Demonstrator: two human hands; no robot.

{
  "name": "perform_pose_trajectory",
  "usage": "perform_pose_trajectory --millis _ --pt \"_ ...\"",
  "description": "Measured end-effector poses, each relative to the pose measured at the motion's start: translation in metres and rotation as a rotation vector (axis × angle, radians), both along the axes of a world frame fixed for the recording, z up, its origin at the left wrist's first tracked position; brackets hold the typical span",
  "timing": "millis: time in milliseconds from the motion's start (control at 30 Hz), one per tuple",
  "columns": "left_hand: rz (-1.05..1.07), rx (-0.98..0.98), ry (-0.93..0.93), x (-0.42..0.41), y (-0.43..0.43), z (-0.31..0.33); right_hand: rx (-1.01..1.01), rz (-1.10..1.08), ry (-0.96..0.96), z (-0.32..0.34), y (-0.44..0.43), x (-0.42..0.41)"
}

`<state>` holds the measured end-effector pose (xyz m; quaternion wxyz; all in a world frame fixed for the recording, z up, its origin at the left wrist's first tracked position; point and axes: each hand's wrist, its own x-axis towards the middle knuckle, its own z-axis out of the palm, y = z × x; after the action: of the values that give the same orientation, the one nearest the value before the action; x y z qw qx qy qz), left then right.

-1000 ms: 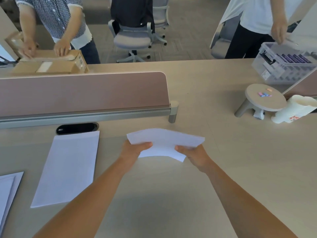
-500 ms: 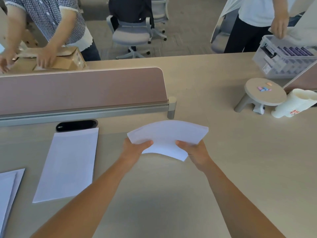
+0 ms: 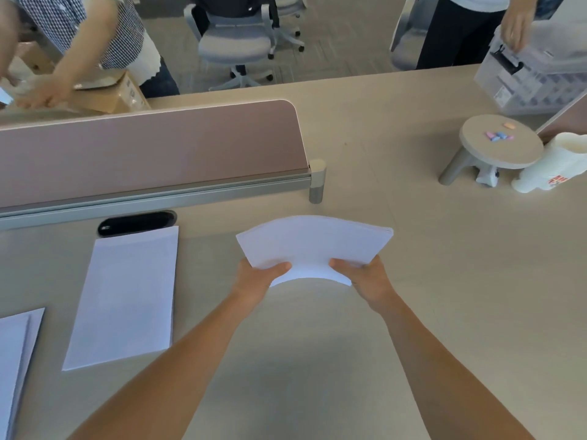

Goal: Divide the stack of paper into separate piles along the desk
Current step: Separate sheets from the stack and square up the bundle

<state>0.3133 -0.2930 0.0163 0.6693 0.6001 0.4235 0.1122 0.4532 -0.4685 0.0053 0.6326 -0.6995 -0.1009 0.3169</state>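
Note:
A white stack of paper is held above the beige desk, its near edge bowed upward. My left hand grips the stack's near left corner, thumb on top. My right hand grips the near right corner the same way. One flat pile of paper lies on the desk to the left. Another pile lies at the far left edge, partly cut off by the frame.
A pink divider panel on a metal rail crosses the desk behind the piles, with a black cable slot beneath it. At the right stand a small round stool, a white cup stack and a clear bin. Two people work across the desk.
The stack has tipped flatter and spread wider between my hands, its far edge lifting away from me. The camera has tilted down slightly. The people across the desk have shifted.

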Motion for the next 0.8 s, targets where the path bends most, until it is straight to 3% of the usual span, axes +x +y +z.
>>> perform_pose_trajectory --millis 133,267,367,600,800 --pt "-0.025 0.042 0.088 0.004 -0.004 0.008 -0.085 -0.046 -0.018 0.005 0.000 0.000" --pt "-0.294 0.261 0.230 -0.003 0.002 0.030 -0.224 -0.037 -0.109 0.026 -0.007 0.001" --pt "-0.391 0.320 0.219 -0.008 0.004 0.056 -0.342 -0.020 -0.195 0.053 -0.009 -0.009" --pt "-0.456 0.111 0.101 -0.005 -0.008 0.097 -0.323 -0.078 -0.381 0.109 -0.034 -0.020" --pt "-0.498 0.013 0.153 0.022 -0.027 0.079 -0.440 -0.080 -0.334 0.077 -0.051 0.022"
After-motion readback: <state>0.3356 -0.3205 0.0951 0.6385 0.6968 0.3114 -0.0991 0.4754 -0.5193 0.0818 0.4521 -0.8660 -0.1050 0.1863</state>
